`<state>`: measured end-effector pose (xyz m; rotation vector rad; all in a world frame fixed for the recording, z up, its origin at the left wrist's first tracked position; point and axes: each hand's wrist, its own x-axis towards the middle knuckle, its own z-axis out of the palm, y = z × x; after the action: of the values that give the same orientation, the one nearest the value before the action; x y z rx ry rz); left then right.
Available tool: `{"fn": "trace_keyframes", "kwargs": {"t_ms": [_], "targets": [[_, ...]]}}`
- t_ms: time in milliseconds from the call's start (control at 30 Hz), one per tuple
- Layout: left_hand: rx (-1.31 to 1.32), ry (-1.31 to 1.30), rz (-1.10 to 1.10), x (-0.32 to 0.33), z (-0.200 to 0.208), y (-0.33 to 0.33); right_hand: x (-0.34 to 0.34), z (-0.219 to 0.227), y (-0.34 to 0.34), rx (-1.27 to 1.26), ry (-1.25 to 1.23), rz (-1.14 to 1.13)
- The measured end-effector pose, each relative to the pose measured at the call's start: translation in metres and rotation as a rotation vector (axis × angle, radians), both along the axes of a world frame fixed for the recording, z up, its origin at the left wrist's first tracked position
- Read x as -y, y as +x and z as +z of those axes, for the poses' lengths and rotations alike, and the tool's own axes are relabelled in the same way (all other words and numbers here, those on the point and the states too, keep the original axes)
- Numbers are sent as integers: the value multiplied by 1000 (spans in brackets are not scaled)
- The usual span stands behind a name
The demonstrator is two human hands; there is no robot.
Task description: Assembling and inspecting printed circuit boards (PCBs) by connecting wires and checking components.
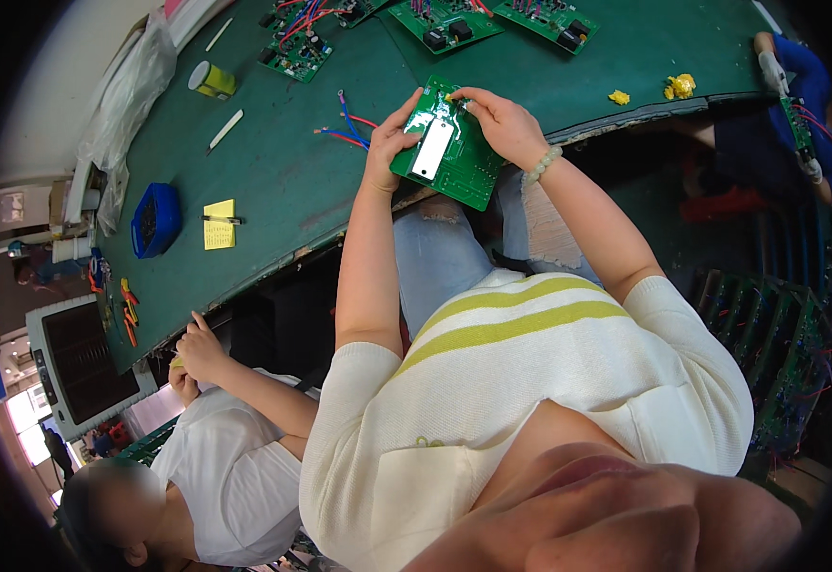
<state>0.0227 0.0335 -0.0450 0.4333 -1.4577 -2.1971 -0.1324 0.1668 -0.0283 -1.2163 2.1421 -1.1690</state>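
Green and flat: saw a circuit board point(473, 172) in both hands, partly over the surface point(283, 114) and partly over the lap point(445, 253). Saw the left hand point(392, 143) pinching the left side, with the thumb on top by a long white part point(432, 150) and the other fingers partly hidden. Saw the right hand point(511, 129) at the upper end, with the pointing finger bent down to the board and the thumb close by; could not tell touching from pinching a tiny bit. For good work, needed a firm but soft hold on the left, to stop any wobble. On the right, likely needed a light tip and small, slow moves, without pushing hard on little parts. Seemed best to tip the board, to see past the fingers. Also seemed wise to mind the red and blue wires point(348, 116) just left of the left hand, and not to tug them.
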Motion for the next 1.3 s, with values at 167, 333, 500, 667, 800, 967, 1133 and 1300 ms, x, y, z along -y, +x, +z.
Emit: {"fn": "trace_keyframes", "kwargs": {"t_ms": [167, 333, 500, 667, 800, 967, 1133, 1300], "targets": [[5, -6, 6, -1, 4, 0, -4, 8, -3, -151, -18, 52], [11, -10, 15, -2, 5, 0, -6, 7, -6, -323, 20, 143], [29, -6, 14, 1, 4, 1, -3, 1, -6, -403, -28, 144], [36, -23, 19, 1, 5, 1, 1, -2, -6, -464, -22, 137], [26, -7, 11, 0, 5, 0, 2, -7, -5, -329, -125, 84], [-2, -3, -2, -2, 4, 0, 1, -6, -11, 51, -177, 12], [-19, -21, 3, 0, -2, -2, -38, -5, -57, 22, -189, -252], [-31, -7, 11, -4, 5, 2, -105, -19, -105, -466, -26, -590]]}}
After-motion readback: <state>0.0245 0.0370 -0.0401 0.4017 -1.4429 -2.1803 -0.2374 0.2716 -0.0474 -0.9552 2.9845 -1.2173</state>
